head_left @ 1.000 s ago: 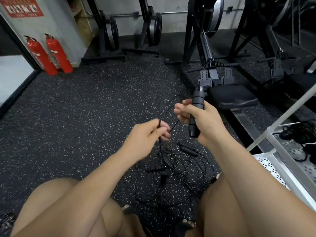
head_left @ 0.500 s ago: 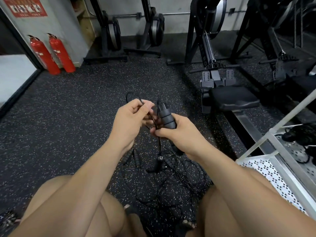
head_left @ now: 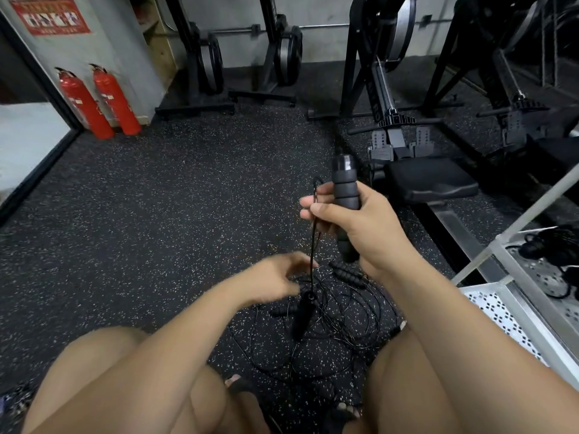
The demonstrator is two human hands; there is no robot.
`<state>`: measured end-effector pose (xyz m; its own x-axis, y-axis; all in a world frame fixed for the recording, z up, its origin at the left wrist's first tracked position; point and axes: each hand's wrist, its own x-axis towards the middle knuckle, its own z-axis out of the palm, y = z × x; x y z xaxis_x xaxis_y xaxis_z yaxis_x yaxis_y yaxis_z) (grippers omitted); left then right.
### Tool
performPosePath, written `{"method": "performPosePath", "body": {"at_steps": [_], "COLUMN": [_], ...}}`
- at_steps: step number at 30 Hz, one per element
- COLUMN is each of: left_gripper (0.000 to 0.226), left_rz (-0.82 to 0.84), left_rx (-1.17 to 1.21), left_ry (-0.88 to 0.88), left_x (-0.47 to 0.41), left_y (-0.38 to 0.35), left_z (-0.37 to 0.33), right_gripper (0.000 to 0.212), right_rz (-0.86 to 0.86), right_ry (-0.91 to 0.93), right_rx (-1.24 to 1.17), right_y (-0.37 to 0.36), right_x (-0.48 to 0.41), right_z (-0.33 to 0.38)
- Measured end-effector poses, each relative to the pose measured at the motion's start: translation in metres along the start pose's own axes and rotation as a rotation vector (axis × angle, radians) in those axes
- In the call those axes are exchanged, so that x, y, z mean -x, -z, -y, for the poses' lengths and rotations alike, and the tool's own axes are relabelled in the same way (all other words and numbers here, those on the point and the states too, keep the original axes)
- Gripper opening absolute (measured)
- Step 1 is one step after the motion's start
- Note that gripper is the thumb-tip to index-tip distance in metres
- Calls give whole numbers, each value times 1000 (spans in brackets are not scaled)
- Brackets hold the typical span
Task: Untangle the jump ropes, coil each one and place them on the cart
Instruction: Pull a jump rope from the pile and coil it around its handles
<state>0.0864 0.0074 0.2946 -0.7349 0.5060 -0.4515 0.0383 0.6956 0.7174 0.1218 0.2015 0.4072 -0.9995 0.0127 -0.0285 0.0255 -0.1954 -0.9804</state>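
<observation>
- Head view: a black ribbed jump-rope handle (head_left: 344, 195) is held upright in the right hand (head_left: 354, 223), the fingers being closed around its lower half and the cap end left standing clear above the fist
- A loop of thin black cord (head_left: 314, 214) is pinched between the right thumb and forefinger beside the handle; from there the cord is seen hanging straight down
- A second dark handle (head_left: 302, 314) is seen at the lower end of that cord, hanging tilted just above or on the floor; which of the two cannot be told
- The left hand (head_left: 275, 278) is recorded low and to the left of the hanging cord, blurred; the fingers appear loosely curled and part-open, and whether the cord is touched by them cannot be told
- The remaining jump ropes (head_left: 341, 321) are found in a tangled pile on the speckled rubber floor (head_left: 175, 195), between the person's knees, with further ribbed handles (head_left: 346, 273) lying in the tangle
- A white perforated metal cart (head_left: 520, 311) is noted at the right edge; on its upper shelf a bundle of black rope (head_left: 551, 245) is seen
- Two red fire extinguishers (head_left: 100, 101) are observed standing against the wall at upper left
- Rowing machines (head_left: 398, 126) are noted along the far side of the floor
</observation>
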Motion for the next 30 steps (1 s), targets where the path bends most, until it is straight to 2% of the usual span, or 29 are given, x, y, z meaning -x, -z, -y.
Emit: {"method": "performPosePath", "body": {"at_steps": [4,8,10,14,17,19,21,25,28,30], "left_gripper": [55,69,73,59,46,52,62,105,118,127], "left_rz": [54,198,285,322,170,8,-151,-421,-537,-544], "left_rx": [-113,-180,-154,26,16,-132,-160,35,226,293], "left_ry": [3,64,78,46,92,140,187,277,253,194], "left_x": [-11,-11,-13,-16,-20,-22,-21,-22,-23,-22], "left_y": [-33,-52,-60,-70,-75,-69,-61,-47,-43,-43], "left_z": [-11,-11,-8,-5,-3,-2,-3,2,6,5], "right_gripper": [26,27,28,28,27,27,28,28,29,30], "right_rz": [-17,-50,-73,-116,-127,-128,-123,-106,-87,-76], "right_ry": [21,24,24,27,23,20,20,16,5,-6], "right_rx": [-45,-102,-114,-134,-160,-171,-174,-173,-170,-176], "right_y": [3,6,10,16,18,17,16,14,12,10], "right_x": [-1,-2,-4,-8,-9,-10,-10,-9,-7,-6], "right_z": [4,5,5,4,4,3,3,2,2,2]}}
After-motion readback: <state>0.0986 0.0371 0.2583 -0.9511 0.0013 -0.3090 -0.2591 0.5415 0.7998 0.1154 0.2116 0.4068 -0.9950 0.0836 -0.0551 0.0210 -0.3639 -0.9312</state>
